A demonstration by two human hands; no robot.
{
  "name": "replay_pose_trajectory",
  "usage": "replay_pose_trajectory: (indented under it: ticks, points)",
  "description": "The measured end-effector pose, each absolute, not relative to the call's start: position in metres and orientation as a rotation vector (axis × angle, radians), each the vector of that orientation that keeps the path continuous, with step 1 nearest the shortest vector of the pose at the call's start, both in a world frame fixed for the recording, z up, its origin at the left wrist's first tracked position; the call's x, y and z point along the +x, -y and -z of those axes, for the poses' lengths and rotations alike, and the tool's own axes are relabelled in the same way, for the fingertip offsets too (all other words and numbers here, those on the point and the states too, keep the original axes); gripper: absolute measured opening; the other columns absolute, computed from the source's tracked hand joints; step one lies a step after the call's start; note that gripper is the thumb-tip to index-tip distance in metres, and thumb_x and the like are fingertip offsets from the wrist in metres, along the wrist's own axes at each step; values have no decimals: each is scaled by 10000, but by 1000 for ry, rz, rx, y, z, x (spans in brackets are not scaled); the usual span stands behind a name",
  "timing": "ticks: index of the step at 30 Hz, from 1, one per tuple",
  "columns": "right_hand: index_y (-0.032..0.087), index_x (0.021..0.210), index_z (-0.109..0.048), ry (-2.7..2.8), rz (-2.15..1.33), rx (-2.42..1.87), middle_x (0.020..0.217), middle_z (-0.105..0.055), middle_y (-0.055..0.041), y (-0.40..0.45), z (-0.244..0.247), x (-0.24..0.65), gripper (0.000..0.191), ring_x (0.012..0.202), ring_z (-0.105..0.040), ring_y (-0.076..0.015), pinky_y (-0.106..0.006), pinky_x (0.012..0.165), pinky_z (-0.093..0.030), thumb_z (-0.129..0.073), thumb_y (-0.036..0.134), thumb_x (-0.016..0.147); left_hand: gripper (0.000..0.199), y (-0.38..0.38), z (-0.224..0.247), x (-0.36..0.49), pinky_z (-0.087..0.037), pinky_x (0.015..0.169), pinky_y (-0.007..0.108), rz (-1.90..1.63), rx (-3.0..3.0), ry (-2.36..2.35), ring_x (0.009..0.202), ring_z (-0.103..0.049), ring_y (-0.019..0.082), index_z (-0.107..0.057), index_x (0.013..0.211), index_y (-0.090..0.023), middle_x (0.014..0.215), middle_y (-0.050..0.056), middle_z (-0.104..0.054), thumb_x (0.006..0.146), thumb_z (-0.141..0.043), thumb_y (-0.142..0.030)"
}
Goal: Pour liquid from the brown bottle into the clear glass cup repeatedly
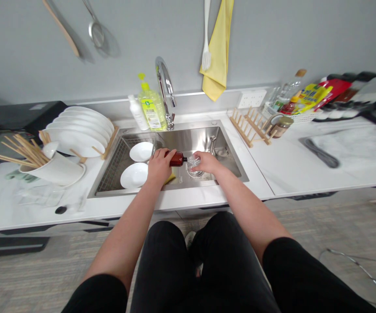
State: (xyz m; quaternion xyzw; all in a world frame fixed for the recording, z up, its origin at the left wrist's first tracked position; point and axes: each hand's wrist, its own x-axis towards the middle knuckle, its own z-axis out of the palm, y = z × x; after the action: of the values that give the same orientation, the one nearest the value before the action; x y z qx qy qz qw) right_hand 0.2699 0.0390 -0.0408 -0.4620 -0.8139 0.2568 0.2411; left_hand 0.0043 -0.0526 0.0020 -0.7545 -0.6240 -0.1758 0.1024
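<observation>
Brown bottle with a black neck (176, 159) lies nearly level in the left hand (160, 166), its fingers clenched around the body. The neck points at a small clear cup (193, 162), grasped by the right hand (207, 161) just beside it. Both hands hang above a stainless steel sink (188, 140). Under the left hand sits a yellow sponge (170, 178); further left, a round white dish (141, 151) and a second white dish (134, 175) rest on a wire rack (109, 169). A metal drain (196, 173) lies below the cup. Steel basin stretches past the right hand toward the sink's right wall. A chrome faucet (164, 82) rises beyond the back rim. Both forearms slant inward across the white counter's front edge (181, 201), elbows bent.
</observation>
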Motion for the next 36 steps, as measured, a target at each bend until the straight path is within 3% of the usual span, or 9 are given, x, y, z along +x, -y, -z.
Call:
replay_pose_trajectory:
  ticks: [36]
  points:
    - [239,1149,-764,2236,-689,-1256,1129,-824,-49,-40,42,271,633,1007,-762,-288,-344,880,-545,-1075,461,644,713,53,-4,5,-516,1149,551,522,-2240,1867,1459,-554,396,-637,1628,-302,1551,157,-655,944,-584,-108]
